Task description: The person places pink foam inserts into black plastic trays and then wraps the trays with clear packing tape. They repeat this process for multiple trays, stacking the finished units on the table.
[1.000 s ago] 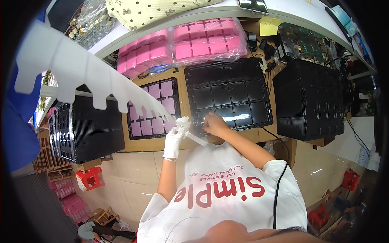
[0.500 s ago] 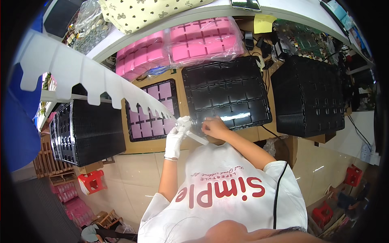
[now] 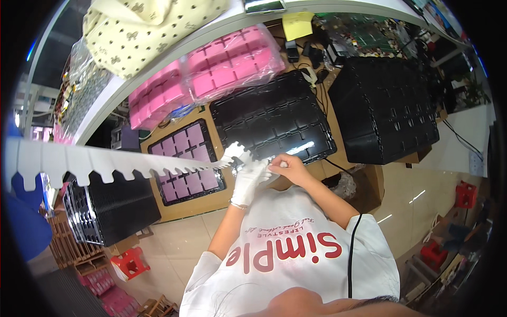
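Rightward has gone my gloved left hand [image 3: 250, 179], now meeting my bare right hand [image 3: 291, 170]. Left fingers close on the white notched strip [image 3: 116, 158], stretching leftward from them; right fingers curl, their hold unclear. Handling the strip seems underway; next calls for steadiness.

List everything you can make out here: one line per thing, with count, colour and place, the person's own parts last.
notched strip: 1, white, from left edge to the left hand
large tray: 1, black, table middle
smaller tray: 1, black with mauve squares, left of it
tray stacks: 2, black, table's left and right
wrapped blocks: 2 bundles, pink, behind the trays
patterned cloth item: 1, cream, upper left
sticky note: 1, yellow, top
circuit boards: count unclear, green, upper right
stools: 3, red, floor, one left, two right
shirt: 1, white, on the person
left hand: 1, white-gloved, holding the strip
right hand: 1, bare, beside the glove
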Motion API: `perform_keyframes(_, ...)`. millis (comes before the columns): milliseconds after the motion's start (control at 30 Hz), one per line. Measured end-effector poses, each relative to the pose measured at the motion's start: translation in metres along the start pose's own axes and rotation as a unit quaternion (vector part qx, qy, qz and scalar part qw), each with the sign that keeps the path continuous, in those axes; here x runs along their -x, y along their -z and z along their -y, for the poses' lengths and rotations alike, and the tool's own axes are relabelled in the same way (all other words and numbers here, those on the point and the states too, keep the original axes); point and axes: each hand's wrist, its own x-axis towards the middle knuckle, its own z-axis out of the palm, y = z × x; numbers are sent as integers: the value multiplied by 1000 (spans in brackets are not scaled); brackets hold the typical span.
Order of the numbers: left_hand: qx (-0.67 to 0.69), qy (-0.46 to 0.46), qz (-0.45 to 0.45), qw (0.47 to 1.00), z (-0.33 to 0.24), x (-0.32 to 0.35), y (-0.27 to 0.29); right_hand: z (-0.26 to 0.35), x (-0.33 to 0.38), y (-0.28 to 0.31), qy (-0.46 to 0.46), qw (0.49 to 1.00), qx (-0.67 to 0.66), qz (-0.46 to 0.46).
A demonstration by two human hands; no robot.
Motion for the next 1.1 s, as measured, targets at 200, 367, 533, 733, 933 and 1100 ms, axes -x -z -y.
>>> perform_keyframes(200,-106,-24,42,993,5,-13,-19,19,21,25,153,953,252,-71)
perform_keyframes(367,-151,2,63,986,3,-15,-36,12,39,31,325,890,301,-113)
perform_keyframes(533,-165,6,76,983,8,-6,-45,23,54,50,321,888,314,-95)
perform_keyframes(733,-180,18,28,983,-2,-9,-42,11,40,80,111,936,164,-292)
perform_keyframes(933,-222,43,50,973,-1,-8,-17,-22,18,129,-1,878,345,-332)
perform_keyframes(1100,-231,44,30,971,-2,-6,-16,-18,14,131,55,861,415,-288)
